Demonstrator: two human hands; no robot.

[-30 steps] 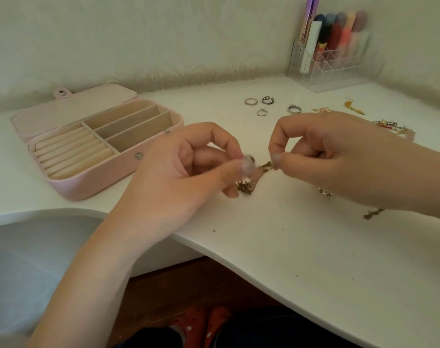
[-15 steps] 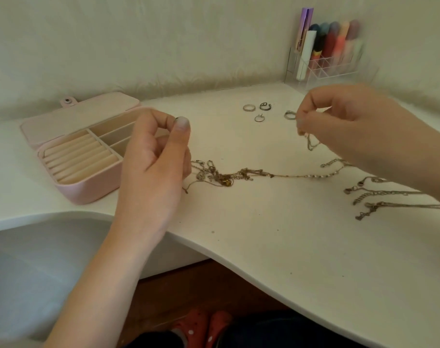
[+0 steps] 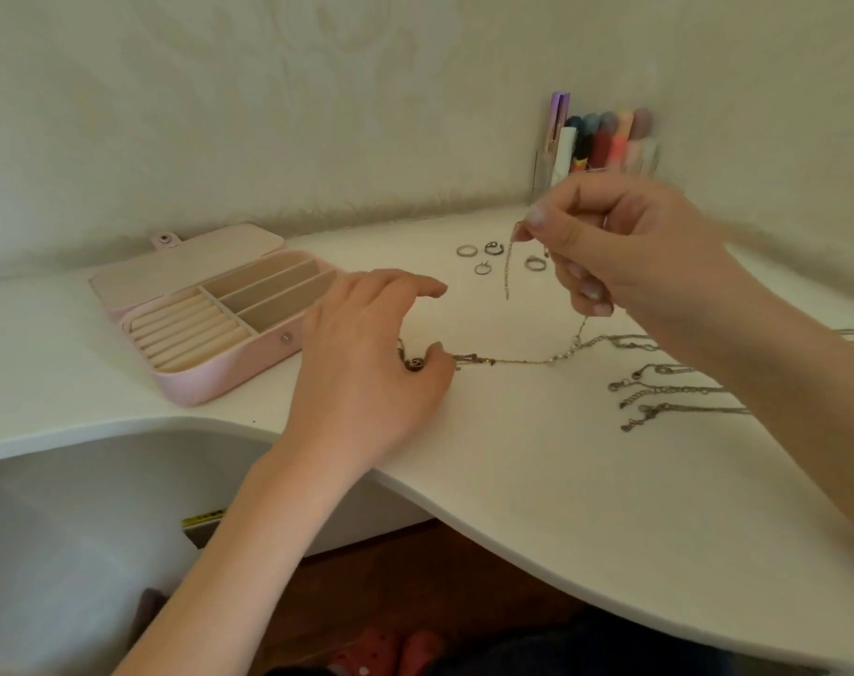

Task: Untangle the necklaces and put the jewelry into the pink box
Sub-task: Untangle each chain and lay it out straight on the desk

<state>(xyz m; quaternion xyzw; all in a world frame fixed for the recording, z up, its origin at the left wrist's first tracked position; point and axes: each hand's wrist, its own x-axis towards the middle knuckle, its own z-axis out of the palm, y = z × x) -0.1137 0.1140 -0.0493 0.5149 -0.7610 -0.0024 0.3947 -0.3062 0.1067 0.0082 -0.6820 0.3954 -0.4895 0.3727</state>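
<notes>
The pink box (image 3: 230, 370) lies open at the left of the white desk (image 3: 537, 480), its beige compartments holding nothing. A gold necklace chain (image 3: 522, 361) stretches across the desk. My left hand (image 3: 366, 363) rests on the desk over the chain's tangled end, thumb against the knot, index finger extended. My right hand (image 3: 625, 246) is raised above the desk and pinches the chain's other end, a short piece dangling from the fingertips. Several silver rings (image 3: 486, 258) lie behind the chain. More chains (image 3: 669, 392) lie at the right under my right forearm.
A clear organiser with coloured pens (image 3: 605, 143) stands at the back against the wall. The desk's front edge curves inward near my left forearm. A grey surface (image 3: 74, 553) sits lower at the left. Red shoes (image 3: 386, 651) show below the desk.
My left hand dropped from a raised pinch onto the tangled end on the desk. My right hand kept lifting its end of the chain. The head camera moved back a little.
</notes>
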